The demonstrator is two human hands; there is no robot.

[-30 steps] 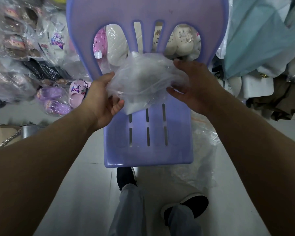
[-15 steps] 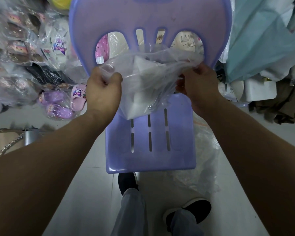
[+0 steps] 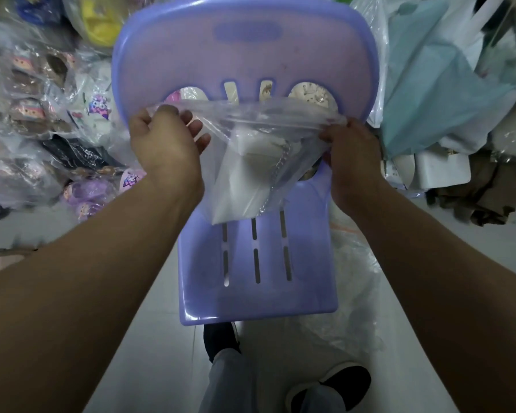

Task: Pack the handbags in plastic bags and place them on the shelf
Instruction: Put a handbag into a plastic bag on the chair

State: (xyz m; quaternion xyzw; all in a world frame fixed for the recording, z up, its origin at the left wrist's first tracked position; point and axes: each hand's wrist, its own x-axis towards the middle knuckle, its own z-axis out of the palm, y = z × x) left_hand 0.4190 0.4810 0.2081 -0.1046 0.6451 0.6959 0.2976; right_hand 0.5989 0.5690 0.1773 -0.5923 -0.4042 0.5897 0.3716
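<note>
A clear plastic bag [image 3: 221,138] hangs over the seat of a purple plastic chair [image 3: 256,296], its top edge stretched flat between both hands. Inside it sits a white handbag [image 3: 239,186] with a silver chain strap [image 3: 273,186]. My left hand [image 3: 164,144] pinches the bag's top left corner, some fingers spread. My right hand [image 3: 350,150] pinches the top right corner. The bag's lower tip touches the seat near the slots.
Piles of bagged slippers and toys [image 3: 42,129] fill the left side. Teal and white bagged goods [image 3: 447,84] are stacked at the right. A crumpled clear plastic sheet [image 3: 349,278] lies on the floor right of the chair. My feet [image 3: 334,386] stand below.
The bunched bag has been pulled open and its top edge drawn taut. Both hands rose and moved apart to the corners, and the handbag now shows inside.
</note>
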